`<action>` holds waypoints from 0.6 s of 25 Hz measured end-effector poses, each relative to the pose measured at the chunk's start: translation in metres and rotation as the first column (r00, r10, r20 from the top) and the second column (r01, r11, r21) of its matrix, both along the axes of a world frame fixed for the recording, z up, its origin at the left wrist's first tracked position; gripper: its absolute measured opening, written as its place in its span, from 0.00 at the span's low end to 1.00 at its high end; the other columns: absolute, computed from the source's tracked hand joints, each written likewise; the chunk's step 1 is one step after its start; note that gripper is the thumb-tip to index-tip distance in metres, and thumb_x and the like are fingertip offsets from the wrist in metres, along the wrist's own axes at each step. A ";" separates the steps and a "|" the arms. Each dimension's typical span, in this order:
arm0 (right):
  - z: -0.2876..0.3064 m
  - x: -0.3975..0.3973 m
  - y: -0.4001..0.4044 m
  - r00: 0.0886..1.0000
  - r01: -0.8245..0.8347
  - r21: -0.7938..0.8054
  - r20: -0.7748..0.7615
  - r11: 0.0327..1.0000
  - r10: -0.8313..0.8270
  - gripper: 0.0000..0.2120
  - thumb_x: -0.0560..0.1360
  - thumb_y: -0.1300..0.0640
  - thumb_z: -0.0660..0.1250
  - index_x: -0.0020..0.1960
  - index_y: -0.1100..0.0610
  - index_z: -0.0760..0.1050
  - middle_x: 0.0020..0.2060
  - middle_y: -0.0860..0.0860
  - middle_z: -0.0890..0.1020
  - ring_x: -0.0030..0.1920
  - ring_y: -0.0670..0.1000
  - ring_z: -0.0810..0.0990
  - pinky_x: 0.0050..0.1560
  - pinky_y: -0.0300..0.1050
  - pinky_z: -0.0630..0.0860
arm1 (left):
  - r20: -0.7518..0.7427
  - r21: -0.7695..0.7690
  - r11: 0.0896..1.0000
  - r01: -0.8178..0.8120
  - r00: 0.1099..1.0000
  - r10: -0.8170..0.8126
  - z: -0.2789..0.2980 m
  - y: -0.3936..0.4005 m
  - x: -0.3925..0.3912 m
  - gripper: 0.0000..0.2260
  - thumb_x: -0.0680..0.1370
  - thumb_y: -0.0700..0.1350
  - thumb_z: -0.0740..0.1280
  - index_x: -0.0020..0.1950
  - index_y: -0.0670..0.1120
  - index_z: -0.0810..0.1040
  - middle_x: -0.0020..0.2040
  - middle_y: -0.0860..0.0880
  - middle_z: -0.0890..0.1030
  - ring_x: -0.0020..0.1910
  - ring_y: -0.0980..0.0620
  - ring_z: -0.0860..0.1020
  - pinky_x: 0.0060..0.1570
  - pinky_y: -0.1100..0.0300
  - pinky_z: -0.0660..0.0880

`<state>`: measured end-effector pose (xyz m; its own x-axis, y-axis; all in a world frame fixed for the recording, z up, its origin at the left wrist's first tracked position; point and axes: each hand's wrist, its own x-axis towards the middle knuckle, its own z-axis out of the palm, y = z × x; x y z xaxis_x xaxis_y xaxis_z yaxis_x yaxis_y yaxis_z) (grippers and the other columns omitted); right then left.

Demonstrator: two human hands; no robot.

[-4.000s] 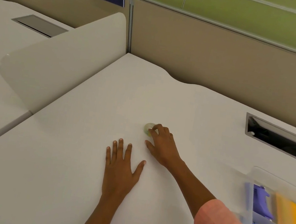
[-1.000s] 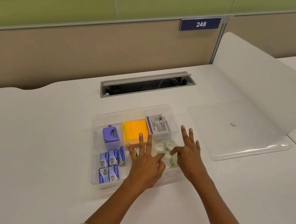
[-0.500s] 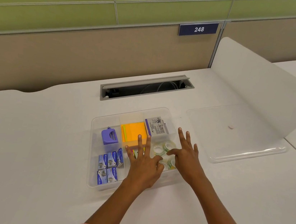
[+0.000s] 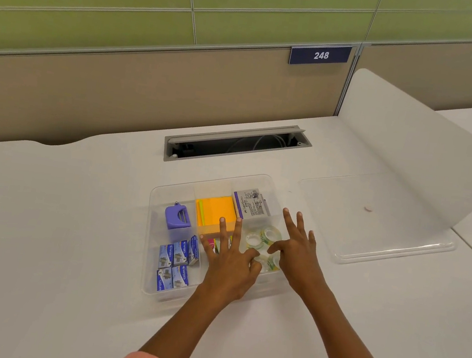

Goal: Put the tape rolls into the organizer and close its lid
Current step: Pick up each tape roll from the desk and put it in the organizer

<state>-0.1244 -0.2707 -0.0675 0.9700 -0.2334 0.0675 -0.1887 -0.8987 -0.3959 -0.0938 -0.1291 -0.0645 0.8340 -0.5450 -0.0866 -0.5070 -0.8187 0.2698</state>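
The clear plastic organizer [image 4: 151,245] sits open on the white desk. Several clear tape rolls [image 4: 269,234] lie in its front right compartment. My left hand [image 4: 229,268] hovers over the middle of the organizer with fingers spread, and its thumb and forefinger curl against one roll [image 4: 262,263]. Whether they grip it I cannot tell. My right hand [image 4: 298,253] is spread over the same compartment, thumb resting on the rolls. The clear lid [image 4: 387,228] lies flat on the desk to the right of the organizer.
Other compartments hold a purple staple remover [image 4: 177,216], orange sticky notes [image 4: 215,210], blue staple boxes [image 4: 175,264] and a white box [image 4: 252,206]. A cable slot [image 4: 236,144] opens behind the organizer. A white divider [image 4: 413,148] rises at the right.
Four seconds ago my right hand was on a tape roll on another part of the desk. Over the last second both hands stayed over the tape compartment, fingers shifting slightly.
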 end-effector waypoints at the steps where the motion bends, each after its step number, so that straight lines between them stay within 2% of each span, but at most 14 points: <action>1: -0.001 0.000 0.000 1.000 0.003 0.000 -0.003 1.000 -0.003 0.08 0.71 0.65 0.69 0.45 0.54 0.81 0.76 0.55 0.49 0.76 0.58 0.40 0.74 0.65 0.48 | -0.004 0.008 1.000 -0.004 1.000 0.004 0.000 0.000 0.000 0.30 0.70 0.62 0.39 0.63 0.58 0.70 0.75 0.47 0.36 0.67 0.45 0.26 0.62 0.36 0.27; 3: -0.002 0.000 -0.001 1.000 0.009 -0.003 -0.007 1.000 -0.009 0.10 0.71 0.66 0.67 0.47 0.54 0.81 0.76 0.55 0.48 0.76 0.58 0.40 0.74 0.64 0.48 | -0.011 0.016 1.000 -0.014 1.000 0.014 0.001 0.001 0.000 0.26 0.71 0.60 0.43 0.64 0.59 0.69 0.75 0.47 0.36 0.67 0.45 0.26 0.61 0.36 0.27; 5: -0.001 0.000 -0.001 1.000 0.009 -0.009 -0.011 1.000 -0.009 0.11 0.72 0.66 0.66 0.50 0.54 0.81 0.76 0.56 0.48 0.76 0.58 0.40 0.74 0.64 0.48 | -0.010 0.016 1.000 -0.009 1.000 0.009 -0.001 0.002 0.001 0.28 0.71 0.62 0.41 0.65 0.60 0.67 0.75 0.48 0.36 0.67 0.46 0.26 0.62 0.35 0.27; 8: 0.000 0.000 -0.001 0.999 -0.012 0.014 -0.032 1.000 0.013 0.14 0.74 0.66 0.63 0.56 0.53 0.78 0.76 0.56 0.48 0.76 0.58 0.41 0.75 0.63 0.48 | -0.015 -0.019 1.000 0.012 1.000 -0.012 -0.005 0.004 0.001 0.42 0.62 0.72 0.27 0.67 0.62 0.62 0.75 0.48 0.35 0.68 0.44 0.25 0.59 0.36 0.25; 10: 0.005 -0.002 -0.003 0.999 0.010 0.129 0.047 0.992 -0.016 0.16 0.75 0.65 0.62 0.60 0.53 0.74 0.76 0.57 0.54 0.76 0.58 0.49 0.74 0.62 0.55 | -0.041 -0.052 0.999 0.011 0.999 -0.013 -0.004 0.007 0.003 0.48 0.57 0.74 0.24 0.69 0.62 0.58 0.73 0.49 0.31 0.68 0.44 0.24 0.59 0.37 0.24; 12: 0.013 -0.003 -0.011 0.970 0.099 0.237 0.196 0.967 -0.147 0.16 0.74 0.64 0.61 0.61 0.56 0.73 0.72 0.58 0.64 0.72 0.59 0.62 0.69 0.59 0.65 | -0.075 -0.075 0.997 0.005 0.997 -0.010 -0.002 0.009 0.003 0.48 0.56 0.75 0.26 0.71 0.60 0.54 0.72 0.49 0.30 0.66 0.45 0.23 0.61 0.37 0.27; 14: 0.017 -0.004 -0.023 0.917 0.229 0.238 0.272 0.944 -0.291 0.16 0.74 0.64 0.61 0.61 0.58 0.73 0.66 0.58 0.73 0.65 0.60 0.71 0.63 0.56 0.70 | -0.096 -0.080 0.997 0.001 0.995 -0.009 0.001 0.011 0.003 0.48 0.56 0.76 0.27 0.72 0.60 0.52 0.74 0.48 0.32 0.66 0.45 0.23 0.62 0.36 0.28; 15: 0.018 -0.004 -0.031 0.904 0.292 0.207 0.258 0.934 -0.340 0.16 0.74 0.64 0.61 0.61 0.60 0.72 0.63 0.59 0.74 0.63 0.60 0.72 0.61 0.56 0.71 | -0.098 -0.083 0.997 0.000 0.995 -0.008 0.001 0.011 0.003 0.48 0.56 0.76 0.27 0.72 0.59 0.52 0.74 0.47 0.33 0.66 0.45 0.23 0.63 0.36 0.29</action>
<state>-0.1281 -0.3014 -0.0496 0.7881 -0.5552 0.2658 -0.3096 -0.7307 -0.6085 -0.0913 -0.1184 -0.0633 0.8213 -0.5572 -0.1227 -0.4779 -0.7893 0.3856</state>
